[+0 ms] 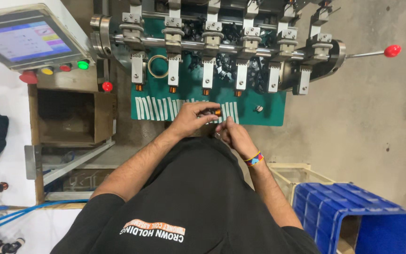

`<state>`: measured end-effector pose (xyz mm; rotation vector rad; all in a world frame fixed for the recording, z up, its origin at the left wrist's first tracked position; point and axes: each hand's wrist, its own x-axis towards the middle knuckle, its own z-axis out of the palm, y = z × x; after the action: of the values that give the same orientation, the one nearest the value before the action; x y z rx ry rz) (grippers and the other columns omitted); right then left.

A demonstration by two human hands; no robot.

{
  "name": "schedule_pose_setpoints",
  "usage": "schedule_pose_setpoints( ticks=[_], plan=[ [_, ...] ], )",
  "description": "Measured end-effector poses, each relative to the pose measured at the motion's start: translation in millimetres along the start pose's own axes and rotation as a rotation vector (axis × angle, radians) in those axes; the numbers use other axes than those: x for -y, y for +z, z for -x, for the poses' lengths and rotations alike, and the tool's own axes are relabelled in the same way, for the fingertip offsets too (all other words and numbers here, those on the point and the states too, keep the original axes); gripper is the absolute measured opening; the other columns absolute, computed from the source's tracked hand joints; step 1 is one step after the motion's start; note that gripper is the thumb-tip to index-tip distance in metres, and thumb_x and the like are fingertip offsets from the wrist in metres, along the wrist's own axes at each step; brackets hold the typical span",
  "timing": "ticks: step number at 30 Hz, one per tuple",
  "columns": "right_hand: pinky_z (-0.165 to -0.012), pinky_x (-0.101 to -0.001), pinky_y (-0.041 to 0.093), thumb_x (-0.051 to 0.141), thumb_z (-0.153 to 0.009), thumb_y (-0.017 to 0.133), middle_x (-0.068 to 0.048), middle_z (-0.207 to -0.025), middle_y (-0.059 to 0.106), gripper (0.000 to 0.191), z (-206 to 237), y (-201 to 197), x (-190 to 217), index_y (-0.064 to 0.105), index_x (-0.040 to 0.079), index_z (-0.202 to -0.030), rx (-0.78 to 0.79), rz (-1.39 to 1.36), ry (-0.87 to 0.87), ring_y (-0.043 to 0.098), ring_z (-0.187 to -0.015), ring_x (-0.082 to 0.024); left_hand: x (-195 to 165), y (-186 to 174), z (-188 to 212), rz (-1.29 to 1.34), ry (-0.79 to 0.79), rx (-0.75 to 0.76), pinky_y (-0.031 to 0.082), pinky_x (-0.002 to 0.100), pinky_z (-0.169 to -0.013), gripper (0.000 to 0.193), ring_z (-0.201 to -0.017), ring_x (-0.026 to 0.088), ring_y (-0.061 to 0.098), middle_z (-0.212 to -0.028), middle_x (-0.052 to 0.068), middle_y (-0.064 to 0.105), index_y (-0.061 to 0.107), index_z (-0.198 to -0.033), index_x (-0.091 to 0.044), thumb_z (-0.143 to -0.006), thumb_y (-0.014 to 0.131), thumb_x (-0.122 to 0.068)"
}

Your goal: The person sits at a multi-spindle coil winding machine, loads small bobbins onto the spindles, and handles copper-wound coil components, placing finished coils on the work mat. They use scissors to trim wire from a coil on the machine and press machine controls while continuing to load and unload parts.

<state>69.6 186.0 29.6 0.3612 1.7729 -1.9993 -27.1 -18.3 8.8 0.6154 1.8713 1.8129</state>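
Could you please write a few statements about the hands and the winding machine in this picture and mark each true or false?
1. The left hand holds a small copper-wound coil over the green mat. True.
2. The right hand wears a glove. False: it is bare, with a coloured wristband at the wrist.
3. The lever knob on the machine is red. True.
4. The crate beside the person is yellow. False: it is blue.
5. White tape strips lie on the mat. True.
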Motion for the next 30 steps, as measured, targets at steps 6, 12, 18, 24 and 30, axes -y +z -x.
schedule_pose_setpoints(
  ticks=[6, 12, 18, 24, 30],
  plan=[
    [-0.065, -0.0440, 0.051, 0.019, -0.101, 0.061, -0.014, -0.084, 0.072, 0.013, 33.7, 21.5, 38.0, 0.070, 0.009, -0.099, -0.282, 0.944, -0.389, 0.068, -0.078, -0.034, -8.3, -12.9, 6.9, -0.214, 0.042, 0.197, 0.061, 0.031, -0.084, 0.061, -0.099, 0.019, 0.074, -0.119, 0.013, 0.074, 0.053, -0.144, -0.005, -0.089, 0.077, -0.012],
    [-0.063, -0.0325, 0.046, 0.018, -0.109, 0.059, -0.009, -0.078, 0.062, 0.018, 4.9, -8.6, 20.4, 0.067, 0.005, -0.100, -0.403, 0.637, -0.336, 0.056, -0.072, -0.018, -5.1, 1.9, 15.9, 0.085, 0.030, 0.283, 0.063, 0.032, -0.094, 0.048, -0.107, 0.018, 0.078, -0.127, 0.010, 0.072, 0.057, -0.142, -0.008, -0.097, 0.073, -0.005],
    [-0.058, -0.0242, 0.039, 0.024, -0.111, 0.050, 0.003, -0.071, 0.055, 0.030, 11.0, 6.9, -23.9, 0.065, 0.003, -0.095, -0.114, 0.086, -0.157, 0.049, -0.065, -0.003, 29.6, 28.5, -1.1, 0.440, 0.006, -0.024, 0.059, 0.032, -0.095, 0.034, -0.107, 0.016, 0.068, -0.121, 0.009, 0.067, 0.057, -0.130, -0.001, -0.100, 0.072, 0.000],
    [-0.055, -0.0255, 0.047, 0.027, -0.108, 0.051, 0.001, -0.066, 0.064, 0.033, -2.3, 4.0, -35.3, 0.069, 0.004, -0.093, -0.083, 0.293, -0.144, 0.059, -0.058, -0.006, 45.2, 70.7, -10.0, 0.795, -0.304, -0.112, 0.062, 0.032, -0.083, 0.032, -0.095, 0.017, 0.072, -0.106, 0.009, 0.067, 0.053, -0.121, -0.002, -0.094, 0.071, -0.001],
    [-0.058, -0.0303, 0.051, 0.028, -0.101, 0.062, -0.004, -0.082, 0.072, 0.032, -31.3, -77.2, -74.0, 0.066, 0.006, -0.124, 0.039, 0.270, 0.029, 0.063, -0.065, -0.011, 44.4, 91.3, -26.2, 0.327, -0.137, -0.346, 0.052, 0.022, -0.062, 0.037, -0.075, 0.003, 0.059, -0.107, 0.009, 0.070, 0.056, -0.124, 0.001, -0.094, 0.076, -0.003]
  ],
)
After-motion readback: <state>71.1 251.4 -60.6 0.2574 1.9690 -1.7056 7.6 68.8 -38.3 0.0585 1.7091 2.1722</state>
